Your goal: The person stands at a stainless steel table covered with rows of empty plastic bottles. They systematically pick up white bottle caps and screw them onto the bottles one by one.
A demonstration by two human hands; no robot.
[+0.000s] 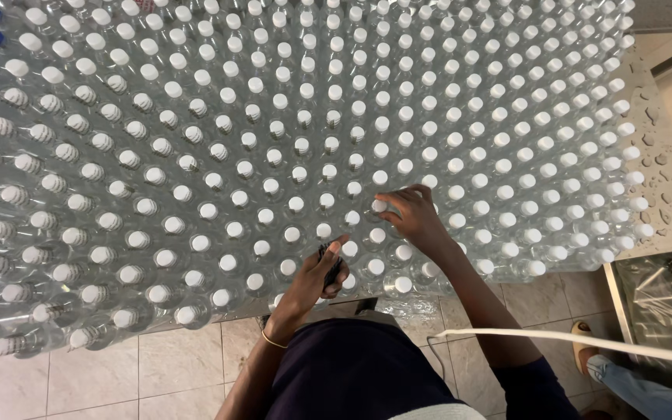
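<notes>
Fingers point(386, 204) of our right hand point(414, 222) pinch one white cap point(380, 206), amid the bottle field point(289, 140). At seven o'clock, our left hand point(316, 280) clamps a dark tool point(330, 264). Packed bottles could topple if we bump them.

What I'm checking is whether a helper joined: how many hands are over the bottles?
2. The left hand holds a small dark object at the near edge of the bottles; the right hand touches a white cap beyond. Others may be out of view.
</notes>
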